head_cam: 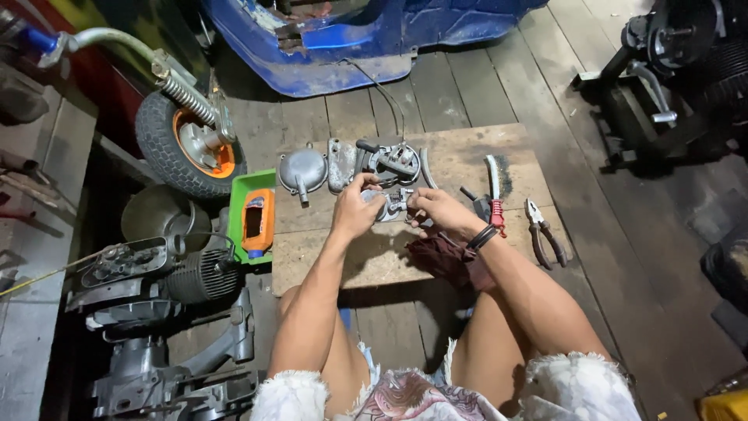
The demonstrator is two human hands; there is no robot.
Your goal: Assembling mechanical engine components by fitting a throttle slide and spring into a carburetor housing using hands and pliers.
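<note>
My left hand (357, 209) and my right hand (438, 210) both grip a small metal engine part (392, 204) over a low wooden board (374, 257). Just beyond the hands lie a round grey metal cover (302, 169), a flat grey casing piece (341, 163) and a dark mechanism with a cable (395, 160). A dark red rag (446, 257) lies on the board under my right wrist.
Pliers (544, 231) and a red-handled brush (494, 195) lie right of my hands. A green tray with an orange object (257, 218) sits left. A small wheel (187, 144), an engine block (167, 273) and a blue vehicle body (351, 43) surround the board on the plank floor.
</note>
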